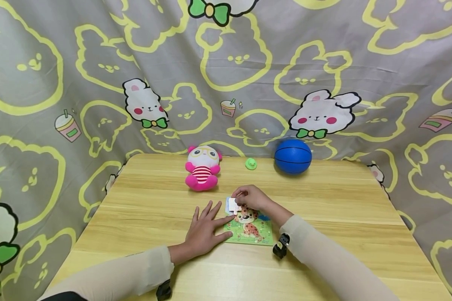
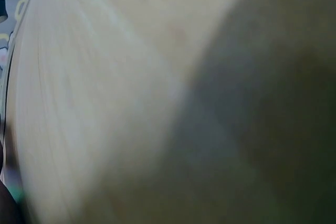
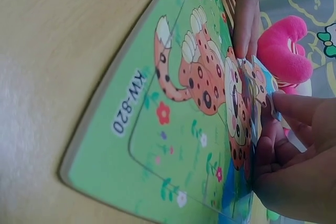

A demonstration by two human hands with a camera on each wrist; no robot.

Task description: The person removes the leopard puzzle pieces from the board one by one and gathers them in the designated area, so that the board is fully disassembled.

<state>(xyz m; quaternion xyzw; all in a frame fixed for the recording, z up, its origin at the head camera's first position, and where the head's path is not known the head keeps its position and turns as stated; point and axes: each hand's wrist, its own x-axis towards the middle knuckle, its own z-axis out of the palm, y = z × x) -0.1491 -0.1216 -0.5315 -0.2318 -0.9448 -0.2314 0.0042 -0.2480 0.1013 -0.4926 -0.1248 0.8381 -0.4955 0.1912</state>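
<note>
Midway between the worktop's (image 1: 331, 205) side edges lies the leopard puzzle (image 1: 248, 228); the right hand (image 1: 251, 198) pinches a tilted piece (image 1: 233, 205) over its far-left corner (left hand (image 1: 204, 232) spread, touching its left side); pressing askew could dislodge neighbours

- The puzzle piece (image 1: 234, 205) in the right hand's (image 1: 250, 197) pinch was white on one face and orange with dark spots and blue on the other.
- The puzzle board (image 1: 264, 233) below the grip was green and blue, printed with an orange, dark-spotted leopard (image 3: 205, 80) and red, pink and white flowers.
- The table (image 1: 324, 209) under the grip showed pale yellow-brown wood grain.
- The plush toy (image 1: 202, 169), beyond the grip and left, was pink and white with red-and-white stripes.
- Beyond the grip, the small toy (image 1: 250, 164) was bright green; farther right, the ball (image 1: 293, 156) was blue, black-lined.
- The curtain (image 1: 218, 83) behind was grey with yellow outlines.
</note>
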